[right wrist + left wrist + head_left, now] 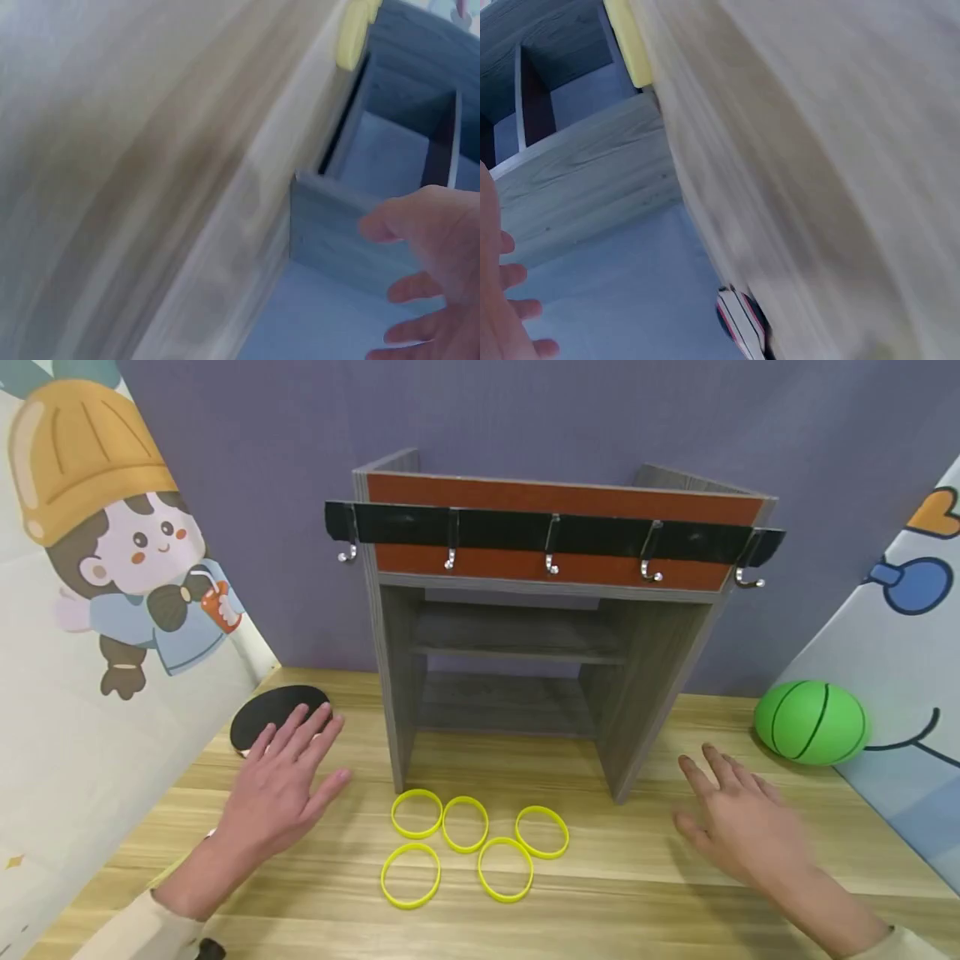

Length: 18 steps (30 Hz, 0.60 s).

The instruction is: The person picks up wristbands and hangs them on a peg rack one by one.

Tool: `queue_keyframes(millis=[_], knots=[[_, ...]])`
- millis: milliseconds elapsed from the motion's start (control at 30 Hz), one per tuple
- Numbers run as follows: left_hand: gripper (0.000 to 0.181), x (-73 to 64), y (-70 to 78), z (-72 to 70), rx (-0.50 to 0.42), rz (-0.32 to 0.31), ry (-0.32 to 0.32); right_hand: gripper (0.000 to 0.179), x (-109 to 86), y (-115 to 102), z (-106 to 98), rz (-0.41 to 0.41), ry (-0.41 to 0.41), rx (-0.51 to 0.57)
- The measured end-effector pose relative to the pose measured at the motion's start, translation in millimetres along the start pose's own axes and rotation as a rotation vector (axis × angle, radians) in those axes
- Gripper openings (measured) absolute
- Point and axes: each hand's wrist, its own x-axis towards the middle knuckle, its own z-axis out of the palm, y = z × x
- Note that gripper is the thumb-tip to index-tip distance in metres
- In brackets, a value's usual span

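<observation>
Head view: five thin yellow rings (506, 898) lie flat on the table (600, 877), between the two hands.
They look light and a bit bendy, likely hard to break; pinching the thin rim at one side should work best. Both hands are empty and far apart, with fingers spread: the left hand (281, 785) is near a round black thing (262, 718), the right hand (742, 822) near a green ball (810, 722). Behind stands a gray shelf (517, 627) with silver hooks (552, 564).

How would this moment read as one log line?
left grip: empty; right grip: empty; yellow rings: five on table, before shelf unit; hooks: nothing hung; green ball: on table, right
</observation>
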Motion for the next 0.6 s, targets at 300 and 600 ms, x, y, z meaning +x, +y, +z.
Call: queue_keyframes(millis=[300, 600], knots=[[0.041, 22.0, 10.8, 4.5, -0.287, 0.000, 0.087, 0.013, 18.9, -49, 10, -0.080, -0.086, 0.210], [0.017, 46.2, 17.8, 11.7, -0.566, -0.061, 0.285, 0.009, 41.2, -86, 37, -0.141, -0.230, 0.516]])
